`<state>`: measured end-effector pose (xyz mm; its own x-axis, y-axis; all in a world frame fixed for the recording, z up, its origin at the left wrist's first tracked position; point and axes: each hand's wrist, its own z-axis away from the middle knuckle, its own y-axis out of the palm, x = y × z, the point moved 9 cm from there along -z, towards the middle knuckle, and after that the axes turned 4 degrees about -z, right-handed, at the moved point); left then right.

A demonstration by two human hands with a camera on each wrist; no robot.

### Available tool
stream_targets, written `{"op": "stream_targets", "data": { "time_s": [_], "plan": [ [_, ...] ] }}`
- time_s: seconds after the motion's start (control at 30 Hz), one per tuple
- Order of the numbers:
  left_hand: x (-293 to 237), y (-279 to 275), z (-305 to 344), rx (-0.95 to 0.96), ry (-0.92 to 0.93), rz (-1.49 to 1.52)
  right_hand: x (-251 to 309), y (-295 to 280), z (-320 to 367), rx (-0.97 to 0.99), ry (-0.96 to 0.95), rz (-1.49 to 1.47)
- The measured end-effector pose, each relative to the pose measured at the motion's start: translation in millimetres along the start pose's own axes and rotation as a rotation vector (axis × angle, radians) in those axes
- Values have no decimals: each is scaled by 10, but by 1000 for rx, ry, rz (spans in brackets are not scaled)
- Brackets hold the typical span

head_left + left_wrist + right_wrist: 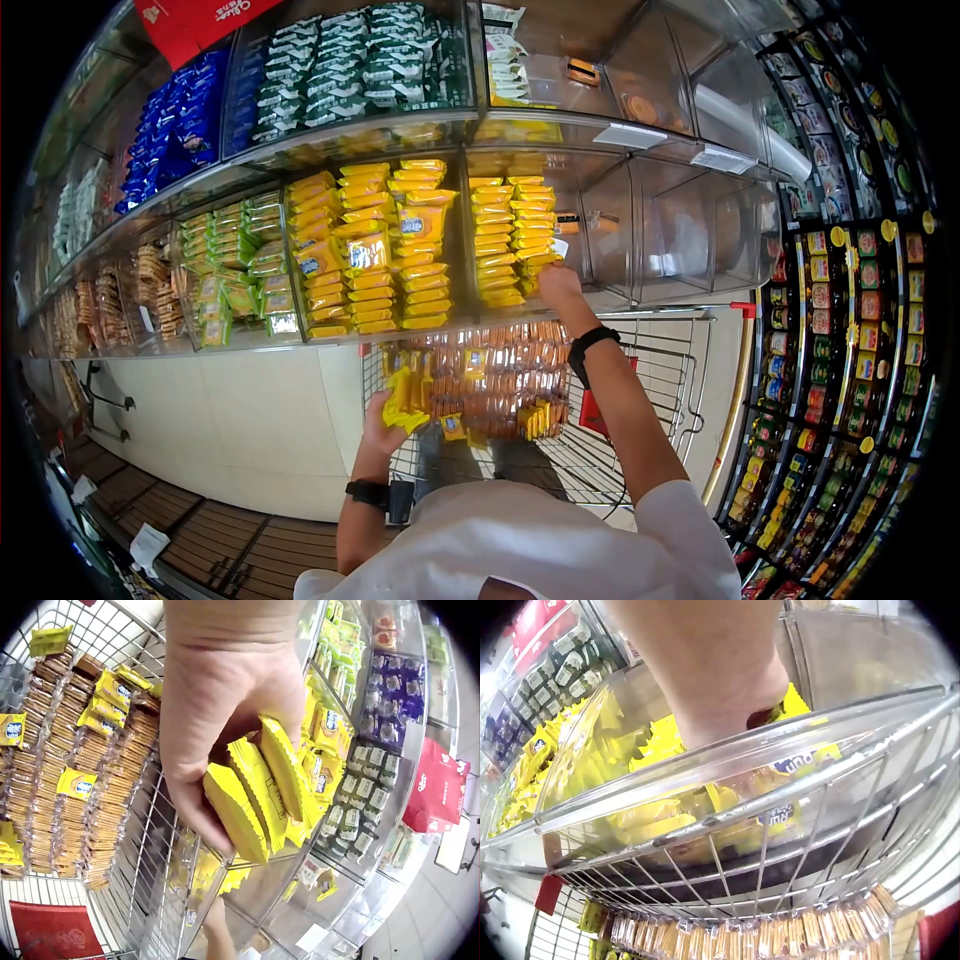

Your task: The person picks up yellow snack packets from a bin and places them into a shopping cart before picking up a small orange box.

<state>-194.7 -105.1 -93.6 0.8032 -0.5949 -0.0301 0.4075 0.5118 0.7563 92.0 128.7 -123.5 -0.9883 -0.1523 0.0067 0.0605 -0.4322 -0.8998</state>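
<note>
My left hand [376,425] grips several yellow snack packets [255,799] side by side, thumb on one side, over the cart's left edge. My right hand [562,290] reaches down into a clear bin [840,724] with two stacks of yellow packets [494,240]. It is at the right-hand stack, and in the right wrist view a yellow packet [795,705] shows right beside the palm. The fingers are hidden there behind the hand and bin front, so I cannot tell whether they hold a packet.
Below the bins stands a wire shopping cart [640,365] with rows of brown biscuit packs [500,375] and a few yellow packets on top. Left of the right hand's bin is a fuller bin of yellow packets [370,255]. Green packs [235,255] lie farther left; a stocked shelf [830,350] stands right.
</note>
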Motion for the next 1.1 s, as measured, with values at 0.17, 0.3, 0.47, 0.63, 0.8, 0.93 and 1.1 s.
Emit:
{"op": "stream_targets", "data": {
  "time_s": [0.17, 0.3, 0.47, 0.63, 0.8, 0.93, 1.1],
  "plan": [
    [-19, -30, -17, -18, 18, -21, 101, -215, 214, 66, -160, -15],
    [-36, -46, -16, 6, 23, 18, 35, -220, 277, -39, -217, -98],
    [-31, -83, -28, -1, 21, 24, 58, -136, 241, 86, -152, -196],
    [9, -96, -71, -19, 13, -21, 143, -171, 179, 101, -155, -185],
    [37, -65, -107, -8, 19, 7, 137, -135, 160, 93, -126, -172],
    [44, -231, -158, -34, 61, -50, 119, -22, 191, 127, -75, -193],
    [21, -410, -206, -44, 74, -1, 149, -78, 206, 182, 17, -180]
  ]
}}
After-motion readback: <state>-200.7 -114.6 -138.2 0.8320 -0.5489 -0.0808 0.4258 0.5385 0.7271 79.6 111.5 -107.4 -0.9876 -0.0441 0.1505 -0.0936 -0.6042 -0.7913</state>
